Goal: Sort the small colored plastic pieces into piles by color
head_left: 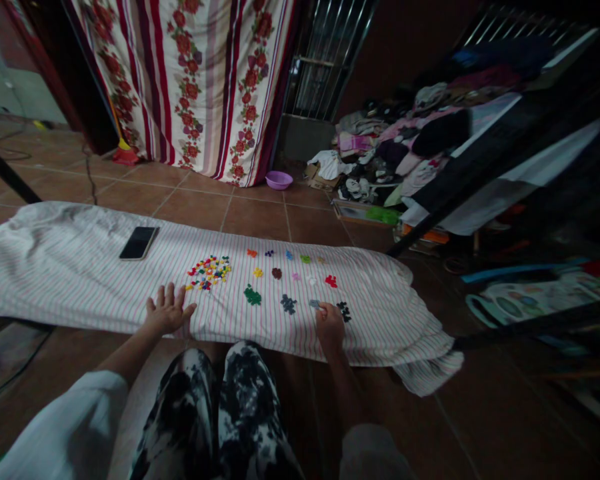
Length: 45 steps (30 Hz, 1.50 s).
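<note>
My left hand (pixel 168 312) lies flat on the striped cloth (pixel 105 287), fingers spread, just left of a mixed pile of small coloured pieces (pixel 210 272). My right hand (pixel 330 323) is closed at the small light grey pieces (pixel 314 304); whether one is between its fingertips is too small to tell. Black pieces (pixel 344 311) lie just right of that hand, dark grey ones (pixel 289 305) to its left, and green ones (pixel 253 295) farther left. Behind are small groups in other colours, among them red (pixel 331 281), brown (pixel 277 273), yellow (pixel 258 273) and orange (pixel 251 253).
A phone (pixel 139 243) rests on the cloth at the left. On the tiled floor beyond are a purple basin (pixel 279 180), a red broom (pixel 125 153) and a heap of clothes (pixel 390 147). A floral curtain (pixel 205 87) hangs behind. Dark bars stand at both sides.
</note>
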Each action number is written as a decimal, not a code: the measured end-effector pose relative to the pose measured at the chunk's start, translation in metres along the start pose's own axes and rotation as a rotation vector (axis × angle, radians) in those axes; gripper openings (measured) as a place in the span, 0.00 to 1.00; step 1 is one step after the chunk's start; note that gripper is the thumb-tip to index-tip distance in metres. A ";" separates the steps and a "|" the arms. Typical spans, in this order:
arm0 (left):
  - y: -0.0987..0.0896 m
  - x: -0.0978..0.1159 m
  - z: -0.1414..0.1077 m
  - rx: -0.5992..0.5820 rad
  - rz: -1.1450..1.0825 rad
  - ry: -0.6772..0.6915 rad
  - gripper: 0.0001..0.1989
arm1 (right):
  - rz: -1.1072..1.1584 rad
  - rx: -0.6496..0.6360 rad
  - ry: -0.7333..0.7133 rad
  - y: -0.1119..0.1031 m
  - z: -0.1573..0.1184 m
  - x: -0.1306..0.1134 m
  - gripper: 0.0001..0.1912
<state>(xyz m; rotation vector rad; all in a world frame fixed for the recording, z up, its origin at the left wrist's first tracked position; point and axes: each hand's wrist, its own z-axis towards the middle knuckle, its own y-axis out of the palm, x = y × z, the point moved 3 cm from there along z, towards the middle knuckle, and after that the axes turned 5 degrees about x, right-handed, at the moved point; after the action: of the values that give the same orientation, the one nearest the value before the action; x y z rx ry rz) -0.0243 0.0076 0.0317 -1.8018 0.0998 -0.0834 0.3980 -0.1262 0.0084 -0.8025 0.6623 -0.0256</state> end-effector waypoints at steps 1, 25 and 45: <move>-0.001 0.000 0.000 0.004 -0.003 0.007 0.39 | -0.001 0.015 0.000 0.001 0.000 0.002 0.13; 0.003 0.002 0.002 -0.013 -0.059 0.006 0.39 | 0.274 -0.485 -0.409 0.104 0.021 -0.182 0.14; -0.003 0.006 -0.002 -0.029 -0.092 0.001 0.39 | -0.145 -0.837 -0.564 0.176 0.047 -0.268 0.13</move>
<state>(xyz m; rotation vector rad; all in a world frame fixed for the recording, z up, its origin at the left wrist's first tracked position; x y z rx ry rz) -0.0184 0.0056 0.0348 -1.8348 0.0190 -0.1488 0.1712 0.0993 0.0581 -1.5828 0.0452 0.3561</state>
